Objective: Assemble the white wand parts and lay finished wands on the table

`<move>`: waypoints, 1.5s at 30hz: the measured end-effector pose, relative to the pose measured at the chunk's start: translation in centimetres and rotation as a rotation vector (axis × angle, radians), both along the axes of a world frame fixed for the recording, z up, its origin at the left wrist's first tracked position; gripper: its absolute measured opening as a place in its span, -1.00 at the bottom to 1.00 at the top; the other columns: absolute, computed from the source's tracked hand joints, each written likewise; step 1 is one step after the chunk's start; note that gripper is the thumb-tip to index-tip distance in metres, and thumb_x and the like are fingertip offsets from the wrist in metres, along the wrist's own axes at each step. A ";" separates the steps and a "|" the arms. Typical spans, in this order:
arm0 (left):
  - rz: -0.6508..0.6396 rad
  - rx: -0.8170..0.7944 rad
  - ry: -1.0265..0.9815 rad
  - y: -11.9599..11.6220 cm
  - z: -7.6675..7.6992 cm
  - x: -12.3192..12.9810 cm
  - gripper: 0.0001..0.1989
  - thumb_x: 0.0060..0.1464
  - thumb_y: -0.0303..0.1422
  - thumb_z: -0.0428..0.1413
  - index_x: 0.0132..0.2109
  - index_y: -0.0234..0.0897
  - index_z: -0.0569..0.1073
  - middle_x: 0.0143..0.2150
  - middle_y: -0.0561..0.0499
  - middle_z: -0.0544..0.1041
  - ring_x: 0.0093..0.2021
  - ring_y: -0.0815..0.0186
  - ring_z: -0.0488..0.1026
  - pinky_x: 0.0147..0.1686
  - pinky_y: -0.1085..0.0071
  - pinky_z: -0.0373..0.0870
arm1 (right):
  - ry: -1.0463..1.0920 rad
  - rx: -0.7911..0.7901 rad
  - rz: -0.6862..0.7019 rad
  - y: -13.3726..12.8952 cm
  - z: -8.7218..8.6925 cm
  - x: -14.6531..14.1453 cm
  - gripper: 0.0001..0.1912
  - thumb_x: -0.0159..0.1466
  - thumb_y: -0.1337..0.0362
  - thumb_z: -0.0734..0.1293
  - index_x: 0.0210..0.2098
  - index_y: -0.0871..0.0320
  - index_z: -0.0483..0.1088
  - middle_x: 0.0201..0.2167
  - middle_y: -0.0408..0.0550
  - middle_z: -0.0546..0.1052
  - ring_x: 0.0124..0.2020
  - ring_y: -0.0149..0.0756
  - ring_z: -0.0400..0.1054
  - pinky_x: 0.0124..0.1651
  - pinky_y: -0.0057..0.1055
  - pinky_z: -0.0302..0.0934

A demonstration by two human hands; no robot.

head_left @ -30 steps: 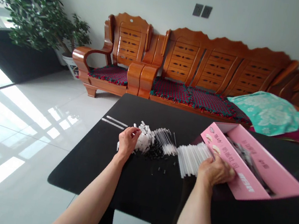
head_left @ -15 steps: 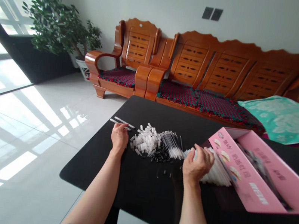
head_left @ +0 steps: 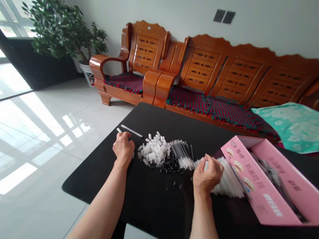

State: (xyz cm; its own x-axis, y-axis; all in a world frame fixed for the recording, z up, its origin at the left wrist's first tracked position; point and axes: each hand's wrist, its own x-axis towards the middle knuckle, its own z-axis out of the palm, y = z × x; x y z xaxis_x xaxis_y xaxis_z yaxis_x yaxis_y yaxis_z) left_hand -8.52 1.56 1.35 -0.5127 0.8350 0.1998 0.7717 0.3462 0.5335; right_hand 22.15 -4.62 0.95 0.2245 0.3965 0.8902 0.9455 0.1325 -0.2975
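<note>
Near the far left of the black table (head_left: 151,207), my left hand (head_left: 124,147) is closed around a slim white pen (head_left: 119,130), whose tip sticks out past the fingers. A second white pen (head_left: 131,131) lies just beyond it. My right hand (head_left: 208,173) has its fingers curled together beside a stack of white pen barrels (head_left: 230,181); what they hold, if anything, is hidden. Between the hands are a heap of white pen caps (head_left: 154,149), small black plugs (head_left: 172,164) and a fan of thin grey pen refills (head_left: 183,151) with whitish near ends.
An open pink box (head_left: 247,178) with dark and clear contents stands on the right of the table. Behind the table is a wooden sofa (head_left: 245,76) with a turquoise cloth (head_left: 300,127). A potted plant (head_left: 59,27) stands at the back left.
My left hand has shifted slightly left, and the pen under it has turned so less shows. My right hand's fingers have drawn in closer together. The view has moved slightly.
</note>
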 end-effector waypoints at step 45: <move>-0.747 0.463 -0.805 -4.4 2.4 9.1 -0.57 0.03 -0.44 0.14 0.09 -0.18 0.50 0.10 -0.14 0.42 -0.46 0.49 0.38 -0.39 0.49 0.43 | -0.141 -0.296 0.602 -1.3 1.3 -8.9 -0.86 0.35 0.30 0.24 -0.34 0.14 0.38 -0.36 0.03 0.47 -0.14 -0.11 0.36 0.08 -0.02 0.29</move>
